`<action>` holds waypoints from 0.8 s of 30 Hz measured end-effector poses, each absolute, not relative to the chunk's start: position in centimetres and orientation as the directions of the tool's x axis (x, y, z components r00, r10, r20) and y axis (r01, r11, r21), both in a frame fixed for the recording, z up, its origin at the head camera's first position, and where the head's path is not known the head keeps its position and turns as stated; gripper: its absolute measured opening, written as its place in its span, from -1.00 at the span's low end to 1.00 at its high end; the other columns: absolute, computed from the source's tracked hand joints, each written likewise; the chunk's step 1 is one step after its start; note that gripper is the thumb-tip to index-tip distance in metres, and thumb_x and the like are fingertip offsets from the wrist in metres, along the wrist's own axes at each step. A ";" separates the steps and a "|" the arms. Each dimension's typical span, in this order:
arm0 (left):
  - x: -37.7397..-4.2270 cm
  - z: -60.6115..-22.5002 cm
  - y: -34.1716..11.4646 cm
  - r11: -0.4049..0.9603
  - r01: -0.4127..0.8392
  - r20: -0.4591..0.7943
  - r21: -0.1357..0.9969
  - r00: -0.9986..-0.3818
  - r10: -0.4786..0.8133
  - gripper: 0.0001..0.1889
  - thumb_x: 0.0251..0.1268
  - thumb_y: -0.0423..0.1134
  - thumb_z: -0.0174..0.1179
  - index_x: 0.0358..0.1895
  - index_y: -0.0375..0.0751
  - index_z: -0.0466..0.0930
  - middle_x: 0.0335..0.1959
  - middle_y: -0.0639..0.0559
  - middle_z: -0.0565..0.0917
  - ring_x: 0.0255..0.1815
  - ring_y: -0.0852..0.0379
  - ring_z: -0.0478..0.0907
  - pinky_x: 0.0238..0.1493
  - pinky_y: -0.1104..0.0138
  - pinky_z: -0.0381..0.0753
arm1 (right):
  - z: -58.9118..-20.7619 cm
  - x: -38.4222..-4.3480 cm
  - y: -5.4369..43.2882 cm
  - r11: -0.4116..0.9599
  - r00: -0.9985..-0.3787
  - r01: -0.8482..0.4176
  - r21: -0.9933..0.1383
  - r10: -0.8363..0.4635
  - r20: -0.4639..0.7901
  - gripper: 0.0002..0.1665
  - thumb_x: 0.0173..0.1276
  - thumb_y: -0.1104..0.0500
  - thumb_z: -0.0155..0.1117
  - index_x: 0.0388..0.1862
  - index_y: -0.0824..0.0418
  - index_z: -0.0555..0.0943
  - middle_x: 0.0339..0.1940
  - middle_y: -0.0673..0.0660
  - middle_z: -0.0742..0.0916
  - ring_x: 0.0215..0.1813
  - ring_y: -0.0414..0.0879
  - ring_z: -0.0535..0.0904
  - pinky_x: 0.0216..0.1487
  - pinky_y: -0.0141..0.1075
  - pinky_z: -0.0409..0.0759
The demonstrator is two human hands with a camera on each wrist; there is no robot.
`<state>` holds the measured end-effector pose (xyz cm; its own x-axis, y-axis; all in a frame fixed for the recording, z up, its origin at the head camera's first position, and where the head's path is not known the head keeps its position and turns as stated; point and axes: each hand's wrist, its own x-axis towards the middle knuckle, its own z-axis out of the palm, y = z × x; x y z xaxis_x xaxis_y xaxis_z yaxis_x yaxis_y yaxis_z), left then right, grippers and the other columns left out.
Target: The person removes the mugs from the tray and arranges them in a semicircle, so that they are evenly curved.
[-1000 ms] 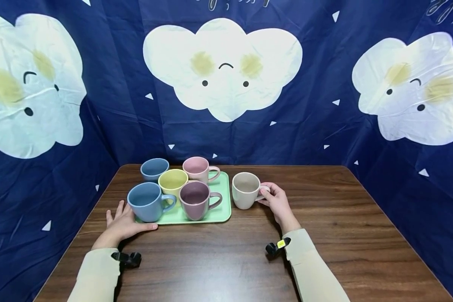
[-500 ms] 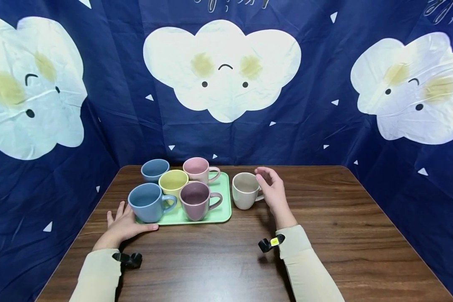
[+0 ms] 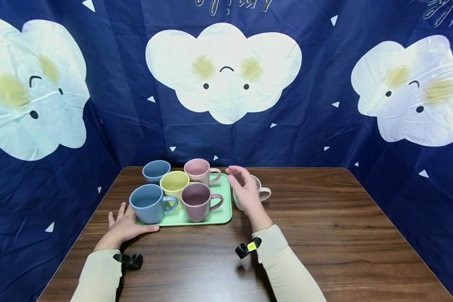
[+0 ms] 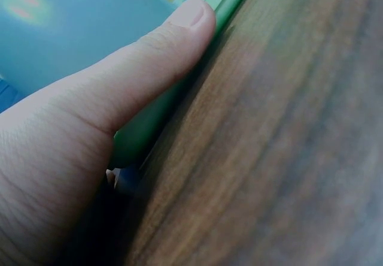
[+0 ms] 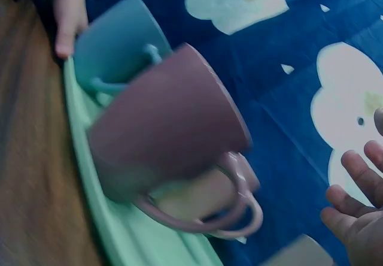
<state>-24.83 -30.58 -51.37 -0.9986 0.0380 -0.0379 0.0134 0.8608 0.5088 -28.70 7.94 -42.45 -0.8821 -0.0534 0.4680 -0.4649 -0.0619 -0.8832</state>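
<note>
A light green tray (image 3: 222, 212) holds several mugs. Blue mug (image 3: 147, 205) and purple mug (image 3: 194, 205) stand along its front, yellow mug (image 3: 173, 182) in the middle, pink mug (image 3: 197, 167) and another blue mug (image 3: 156, 170) behind. My left hand (image 3: 123, 227) rests against the tray's front left corner, fingers spread; its thumb (image 4: 161, 44) lies straight along the green rim. Off the tray's right side stands a white mug (image 3: 265, 193), handle to the right. In front of it, partly hiding it, my right hand (image 3: 247, 193) hovers with loosely bent fingers, holding nothing.
The brown wooden table (image 3: 324, 243) extends right and forward of the tray. Dark blue cloth (image 3: 317, 134) with white clouds hangs behind and at both sides. A black wrist camera (image 3: 130, 260) sits on the left sleeve, another camera (image 3: 245, 248) on the right.
My right hand has let go of the white mug's handle and moved left across the front of the mug toward the tray's right edge. The left hand has stayed at the tray corner.
</note>
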 end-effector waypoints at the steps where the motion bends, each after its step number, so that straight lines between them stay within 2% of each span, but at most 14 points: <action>1: -24.8 -51.4 -30.6 0.861 0.013 -0.038 0.508 -0.999 0.037 0.44 -0.14 0.43 0.45 0.61 -0.37 -0.20 0.59 -0.50 -0.13 0.55 -0.58 -0.42 0.25 -0.51 -0.65 | -42.7 -28.6 7.4 -0.073 -0.881 -0.464 -0.883 -0.070 0.469 -0.64 0.47 0.39 0.19 0.19 0.49 0.52 0.13 0.48 0.65 0.22 0.32 0.55 0.21 -0.36 0.50; 5: -24.7 -51.4 -30.7 0.867 0.008 -0.044 0.499 -0.998 0.035 0.43 -0.14 0.44 0.44 0.61 -0.37 -0.18 0.58 -0.50 -0.12 0.55 -0.58 -0.42 0.26 -0.51 -0.64 | -43.8 -28.2 5.9 -0.095 -0.870 -0.462 -0.882 -0.146 0.471 -0.64 0.46 0.44 0.15 0.20 0.53 0.48 0.15 0.53 0.63 0.27 0.36 0.52 0.36 -0.18 0.47; 9: -24.8 -51.4 -30.7 0.867 -0.002 -0.053 0.499 -0.998 0.029 0.45 -0.17 0.47 0.43 0.62 -0.37 -0.17 0.59 -0.49 -0.13 0.55 -0.57 -0.42 0.26 -0.50 -0.64 | -44.8 -28.2 5.0 -0.101 -0.861 -0.457 -0.883 -0.197 0.468 -0.60 0.46 0.47 0.13 0.24 0.55 0.44 0.17 0.57 0.60 0.33 0.40 0.47 0.46 0.04 0.33; 15: -25.2 -51.7 -30.6 0.852 0.003 -0.043 0.523 -0.999 0.030 0.52 -0.26 0.55 0.41 0.62 -0.35 -0.20 0.60 -0.47 -0.15 0.56 -0.55 -0.45 0.27 -0.47 -0.70 | -45.6 -28.3 4.9 -0.096 -0.865 -0.431 -0.897 -0.238 0.441 -0.56 0.44 0.53 0.07 0.27 0.63 0.37 0.20 0.65 0.54 0.35 0.48 0.42 0.44 0.22 0.26; 19: -25.4 -52.2 -30.7 0.851 0.005 -0.034 0.525 -0.999 0.027 0.54 -0.29 0.57 0.40 0.62 -0.36 -0.20 0.60 -0.48 -0.15 0.56 -0.56 -0.45 0.25 -0.47 -0.71 | -45.0 -27.6 5.0 -0.059 -0.872 -0.405 -0.912 -0.275 0.405 -0.56 0.45 0.52 0.07 0.27 0.65 0.36 0.21 0.65 0.54 0.31 0.47 0.45 0.38 0.21 0.36; 22: -25.4 -52.3 -30.8 0.849 0.008 -0.028 0.529 -0.999 0.027 0.54 -0.29 0.56 0.41 0.62 -0.37 -0.20 0.60 -0.49 -0.15 0.55 -0.57 -0.46 0.24 -0.47 -0.73 | -44.8 -27.1 5.0 -0.020 -0.875 -0.397 -0.917 -0.292 0.385 -0.58 0.46 0.49 0.08 0.25 0.63 0.40 0.17 0.58 0.58 0.23 0.38 0.55 0.28 0.07 0.52; 24: -25.4 -52.3 -30.9 0.851 0.006 -0.028 0.525 -0.999 0.024 0.54 -0.29 0.56 0.41 0.62 -0.36 -0.20 0.60 -0.48 -0.15 0.56 -0.56 -0.46 0.25 -0.47 -0.73 | -45.2 -26.9 5.0 0.018 -0.881 -0.390 -0.921 -0.300 0.367 -0.62 0.47 0.47 0.08 0.22 0.61 0.44 0.13 0.52 0.63 0.16 0.24 0.61 0.19 -0.10 0.60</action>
<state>-25.42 -30.94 -52.27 -0.9993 0.0243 -0.0277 0.0061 0.8514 0.5245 -26.94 4.96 -45.21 -0.8806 -0.2996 0.3671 -0.3899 0.0177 -0.9207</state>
